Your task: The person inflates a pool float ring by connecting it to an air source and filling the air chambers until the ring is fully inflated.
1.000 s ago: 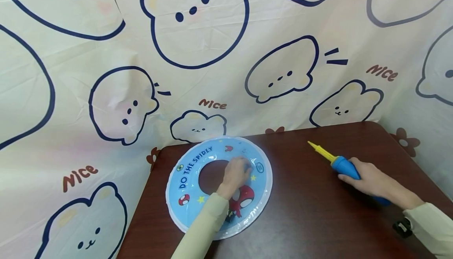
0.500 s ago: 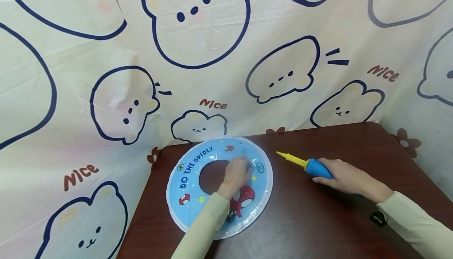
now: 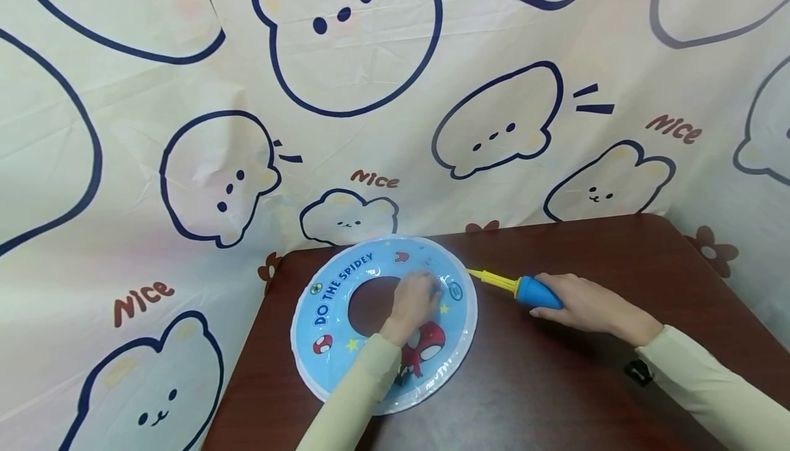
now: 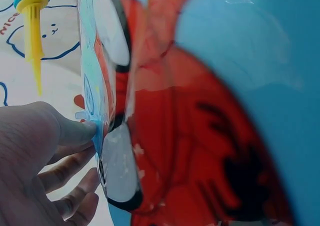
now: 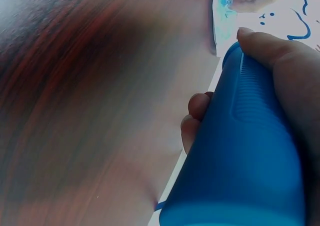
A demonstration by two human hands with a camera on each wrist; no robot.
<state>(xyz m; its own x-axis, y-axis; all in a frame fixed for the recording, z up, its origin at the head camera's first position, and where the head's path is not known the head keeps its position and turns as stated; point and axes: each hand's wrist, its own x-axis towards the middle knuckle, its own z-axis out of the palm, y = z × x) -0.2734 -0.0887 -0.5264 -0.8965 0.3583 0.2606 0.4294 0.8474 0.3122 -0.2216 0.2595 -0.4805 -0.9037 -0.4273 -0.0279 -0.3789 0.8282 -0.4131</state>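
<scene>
A round light-blue swim ring (image 3: 321, 365) with "DO THE SPIDEY" lettering and a red cartoon figure lies on the table. My left hand (image 3: 413, 307) is over its right inner part. In the left wrist view, the thumb and forefinger of the left hand (image 4: 30, 151) pinch the ring's film beside a small clear valve (image 4: 81, 115). My right hand (image 3: 583, 303) grips a blue hand pump (image 3: 537, 293). The pump's yellow nozzle (image 3: 496, 281) points left, its tip overlapping the ring's right edge in the head view. In the right wrist view, fingers wrap the blue barrel (image 5: 235, 151).
The dark brown wooden table (image 3: 512, 382) carries the ring and reaches back to a pale curtain (image 3: 395, 142) printed with cartoon bears and flowers. A small black object (image 3: 638, 371) shows beneath the right sleeve cuff.
My right hand has carried the hand pump leftward, from the table's right side to beside the ring. The left hand keeps its place on the ring.
</scene>
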